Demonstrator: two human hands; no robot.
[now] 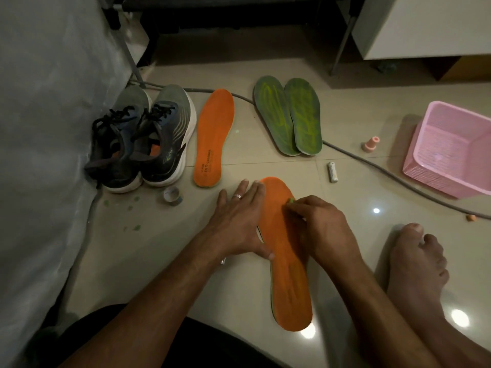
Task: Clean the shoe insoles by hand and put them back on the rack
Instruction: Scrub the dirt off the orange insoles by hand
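Tiled floor (159,261), glossy, pale. Pink mesh plastic basket (449,152) at far right, rectangular, tilted. Pair of grey running shoes (143,139) at left, toes pointing away, laces black. Two green insoles (288,115) side by side, overlapping slightly, toes away. Second orange insole (212,136) beside the shoes, printed heel nearest.

Orange insole (287,261) on the floor in front of the person: foam, matte, long axis running near to far, toe away, leaning slightly left. Left hand (236,227) lies flat, fingers extended, pressing its left edge. Right hand (321,227) pinches a small green object (291,200) against the forefoot surface; object too small to identify.
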